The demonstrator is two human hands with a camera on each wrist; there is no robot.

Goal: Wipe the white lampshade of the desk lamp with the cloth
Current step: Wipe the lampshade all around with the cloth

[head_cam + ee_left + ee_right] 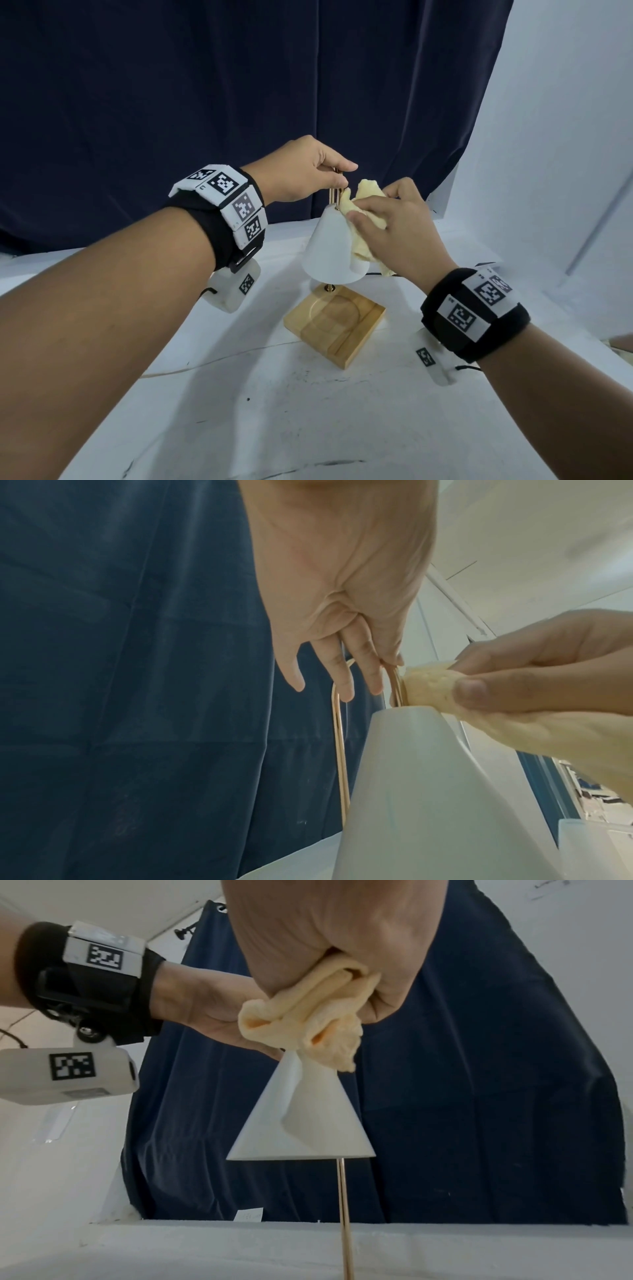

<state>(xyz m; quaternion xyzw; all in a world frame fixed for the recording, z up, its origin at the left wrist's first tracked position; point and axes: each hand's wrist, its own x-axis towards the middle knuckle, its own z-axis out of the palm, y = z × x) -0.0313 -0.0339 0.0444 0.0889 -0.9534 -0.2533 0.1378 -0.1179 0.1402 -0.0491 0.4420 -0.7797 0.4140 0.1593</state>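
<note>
My left forearm [113, 305] lay nearest the camera, running up from the lower left corner, with a black strap and white coded tags [226, 202] round the wrist. Beyond it my left hand [305, 171] reached over the lamp and pinched the top of the thin brass loop [337, 739] that rose above the shade; from the left wrist view my thumb and forefinger closed on the curve of the metal while the other fingers [344, 666] hung loosely curled beside it.

Under that hand stood the desk lamp, near the middle of the white table [274, 411]. Its white lampshade [330, 250], a cone, hung upright above a square wooden base [335, 320] with a round recess cut into it, and a slim brass stem [343, 1213] ran down from the shade to the base.

Just right of the loop, my right hand [394, 236] grasped the pale yellow cloth [363, 202], bunched in my curled fingers and thumb. The cloth was pressed against the upper right side of the shade, touching it close to the tip, with a loose fold trailing down the cone's flank. My right wrist wore a black band with coded tags [476, 308] too.

Behind everything hung a dark blue curtain [205, 102], and a white wall [565, 137] closed the scene on the right.
</note>
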